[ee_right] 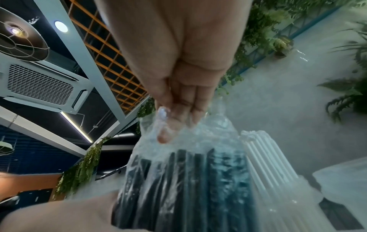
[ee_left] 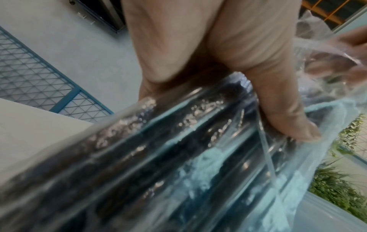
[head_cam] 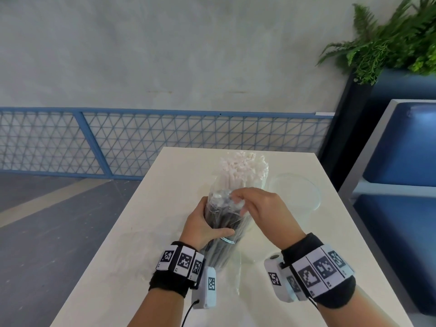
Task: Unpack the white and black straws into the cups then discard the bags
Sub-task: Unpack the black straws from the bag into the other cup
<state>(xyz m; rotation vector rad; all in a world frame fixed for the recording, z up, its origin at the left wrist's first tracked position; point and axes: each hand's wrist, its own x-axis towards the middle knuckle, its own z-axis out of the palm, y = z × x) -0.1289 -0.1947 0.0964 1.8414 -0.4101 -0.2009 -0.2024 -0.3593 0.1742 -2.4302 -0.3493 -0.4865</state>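
Note:
A bundle of black straws (head_cam: pixel 224 220) in a clear bag (head_cam: pixel 220 197) stands in a clear cup (head_cam: pixel 227 241) near the middle of the white table (head_cam: pixel 141 232). My left hand (head_cam: pixel 203 223) grips the bagged bundle just above the cup's rim, thumb (ee_left: pixel 278 102) across the plastic. My right hand (head_cam: pixel 236 198) pinches the crumpled top of the bag (ee_right: pixel 188 141) above the black straws (ee_right: pixel 178 188). White straws (head_cam: pixel 240 171) stand upright in clear plastic right behind, also in the right wrist view as white straws (ee_right: pixel 268 164).
A clear round cup-like thing (head_cam: pixel 295 192) sits on the table to the right of the white straws. A blue mesh railing (head_cam: pixel 165 142) runs beyond the far edge. Blue seats (head_cam: pixel 401 173) and a fern planter (head_cam: pixel 389 43) stand to the right.

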